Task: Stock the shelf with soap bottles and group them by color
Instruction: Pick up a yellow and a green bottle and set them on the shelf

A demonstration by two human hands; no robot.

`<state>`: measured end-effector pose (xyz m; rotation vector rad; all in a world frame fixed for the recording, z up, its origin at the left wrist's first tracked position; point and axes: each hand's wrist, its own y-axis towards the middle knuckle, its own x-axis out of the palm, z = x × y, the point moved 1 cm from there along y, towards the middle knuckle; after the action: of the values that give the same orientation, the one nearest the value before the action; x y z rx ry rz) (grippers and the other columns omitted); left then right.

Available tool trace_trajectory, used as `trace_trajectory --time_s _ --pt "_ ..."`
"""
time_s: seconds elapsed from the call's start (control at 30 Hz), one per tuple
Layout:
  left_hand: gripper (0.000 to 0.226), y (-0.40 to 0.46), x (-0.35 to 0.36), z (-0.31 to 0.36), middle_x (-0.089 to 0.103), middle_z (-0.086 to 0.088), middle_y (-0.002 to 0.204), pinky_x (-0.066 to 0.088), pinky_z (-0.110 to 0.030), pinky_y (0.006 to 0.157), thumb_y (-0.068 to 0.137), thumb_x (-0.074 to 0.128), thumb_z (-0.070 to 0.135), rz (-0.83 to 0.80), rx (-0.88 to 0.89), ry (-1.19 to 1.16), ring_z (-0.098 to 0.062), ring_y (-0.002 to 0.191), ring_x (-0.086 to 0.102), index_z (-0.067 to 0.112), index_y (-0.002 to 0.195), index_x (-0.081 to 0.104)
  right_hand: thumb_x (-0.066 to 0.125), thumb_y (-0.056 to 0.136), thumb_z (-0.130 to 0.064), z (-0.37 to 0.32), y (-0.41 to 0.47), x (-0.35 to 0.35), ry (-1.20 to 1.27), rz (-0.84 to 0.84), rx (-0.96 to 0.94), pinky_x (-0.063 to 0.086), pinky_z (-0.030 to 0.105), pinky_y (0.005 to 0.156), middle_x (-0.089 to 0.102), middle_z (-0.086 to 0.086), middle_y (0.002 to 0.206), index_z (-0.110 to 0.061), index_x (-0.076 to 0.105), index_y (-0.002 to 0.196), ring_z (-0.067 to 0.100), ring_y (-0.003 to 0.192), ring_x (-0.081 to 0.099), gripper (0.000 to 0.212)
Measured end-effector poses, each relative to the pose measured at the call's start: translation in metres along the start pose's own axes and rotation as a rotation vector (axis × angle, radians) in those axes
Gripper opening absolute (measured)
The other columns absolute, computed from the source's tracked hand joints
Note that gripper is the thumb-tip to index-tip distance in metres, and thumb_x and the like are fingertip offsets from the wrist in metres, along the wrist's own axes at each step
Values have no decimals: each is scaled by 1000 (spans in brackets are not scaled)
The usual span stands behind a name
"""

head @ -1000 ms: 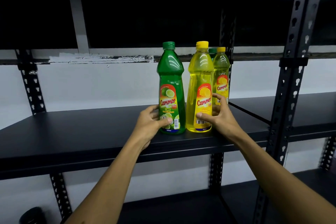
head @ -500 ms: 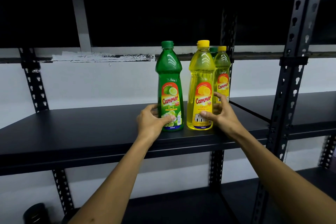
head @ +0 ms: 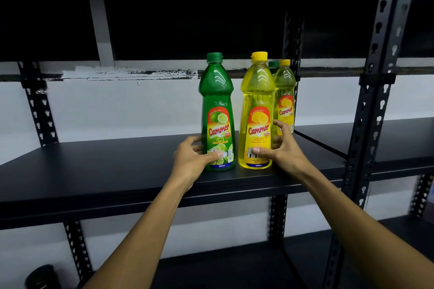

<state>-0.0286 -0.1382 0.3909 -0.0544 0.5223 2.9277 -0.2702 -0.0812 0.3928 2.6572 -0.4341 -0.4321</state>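
Bottles upright, green bottle (head: 217, 110) left hand (head: 190, 159), yellow bottle (head: 257, 110) right hand (head: 285, 150)

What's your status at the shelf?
Left hand grips green bottle. Right hand grips yellow bottle. Both upright on shelf. Nothing blocking.

Two bare, sleeveless forearms.
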Motion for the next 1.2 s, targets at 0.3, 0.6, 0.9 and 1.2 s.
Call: trace_trajectory --time_s 0.3,0.6,0.9,1.2 --pt "74 -1 0 1 66 -8 119 58 -33 80 66 88 16 4 18 45 -16 99 67 12 131 53 85 57 -38 -4 -3 0 38 -22 3 55 40 88 57 9 122 -42 29 131 23 110 61 93" --pt "72 7 4 0 65 -6 119 58 -37 84 65 89 19 7 -16 98 -16 100 66 14 127 54 85 56 -35 -4 1 -1 61 -29 46 56 44 89 59 10 120 -41 30 132 23 106 64 94" --pt "65 26 39 8 61 1 109 51 -21 70 70 86 18 -28 -11 183 -11 92 62 12 126 53 78 77 -10 3 14 -35 12 54 117 52 22 67 59 6 120 -30 28 143 14 95 63 86" --pt "60 59 89 -5 64 -7 120 53 -29 81 72 85 19 -23 -3 214 -17 97 63 13 120 50 70 85 -6 25 36 -77 -30 194 166 50 41 91 57 7 126 -27 26 147 25 109 59 79"
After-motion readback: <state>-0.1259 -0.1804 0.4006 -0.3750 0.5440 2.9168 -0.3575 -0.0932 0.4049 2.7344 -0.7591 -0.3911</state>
